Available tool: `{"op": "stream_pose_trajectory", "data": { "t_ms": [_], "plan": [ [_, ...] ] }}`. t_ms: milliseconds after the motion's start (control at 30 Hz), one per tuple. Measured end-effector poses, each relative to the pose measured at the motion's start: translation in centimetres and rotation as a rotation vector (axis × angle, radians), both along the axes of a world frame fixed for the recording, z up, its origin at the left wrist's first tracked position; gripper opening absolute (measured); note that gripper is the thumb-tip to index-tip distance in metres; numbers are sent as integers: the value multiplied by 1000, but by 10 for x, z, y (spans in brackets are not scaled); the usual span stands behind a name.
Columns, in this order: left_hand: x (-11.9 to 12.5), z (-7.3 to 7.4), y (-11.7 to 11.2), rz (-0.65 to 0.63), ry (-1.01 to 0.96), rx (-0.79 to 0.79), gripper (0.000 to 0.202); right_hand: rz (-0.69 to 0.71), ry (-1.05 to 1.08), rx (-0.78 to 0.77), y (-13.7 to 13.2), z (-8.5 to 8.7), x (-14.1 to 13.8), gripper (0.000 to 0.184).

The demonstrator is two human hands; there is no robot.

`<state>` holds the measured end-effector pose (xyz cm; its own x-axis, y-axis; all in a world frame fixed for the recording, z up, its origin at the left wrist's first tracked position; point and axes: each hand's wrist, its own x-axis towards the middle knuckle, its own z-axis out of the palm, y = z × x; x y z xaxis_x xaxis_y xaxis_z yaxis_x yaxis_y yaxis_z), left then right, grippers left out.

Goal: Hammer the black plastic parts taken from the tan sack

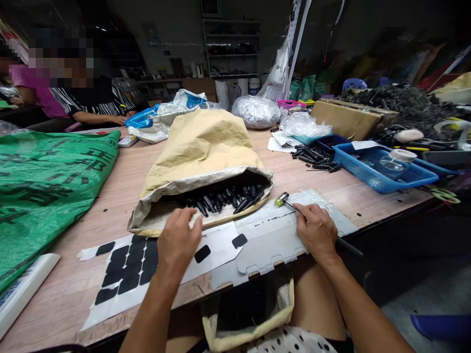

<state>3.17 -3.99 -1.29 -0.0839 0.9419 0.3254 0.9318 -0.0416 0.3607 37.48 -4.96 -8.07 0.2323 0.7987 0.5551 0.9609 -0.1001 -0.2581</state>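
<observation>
My right hand [317,230] is wrapped round a small hammer [283,199] with a metal head and a yellow-green face. The hammer's dark handle runs out behind the wrist, and its head is just above a grey sheet [272,240] at the table's front edge. My left hand [180,238], thumb apart from loosely bent fingers, is at the mouth of a yellow paper sack [206,142]. Something whitish shows by its thumb, too blurred to name. Inside the sack are many black tapered parts [230,198]. A white backing sheet with black rounded stickers [134,260] lies partly beneath my left forearm.
A green woven sack [47,181] covers the left side. To the right are loose black parts [314,156], a blue tray [379,169] with a bottle, and a cardboard box [344,117]. Another open sack [250,331] is at my lap. A person [95,105] sits across the table.
</observation>
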Motion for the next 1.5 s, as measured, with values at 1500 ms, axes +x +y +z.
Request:
{"op": "stream_pose_trajectory", "data": {
  "t_ms": [1500],
  "plan": [
    [40, -39, -13, -462, -291, -230, 15, 199, 316, -25, -22, 27, -17, 33]
  ]
}}
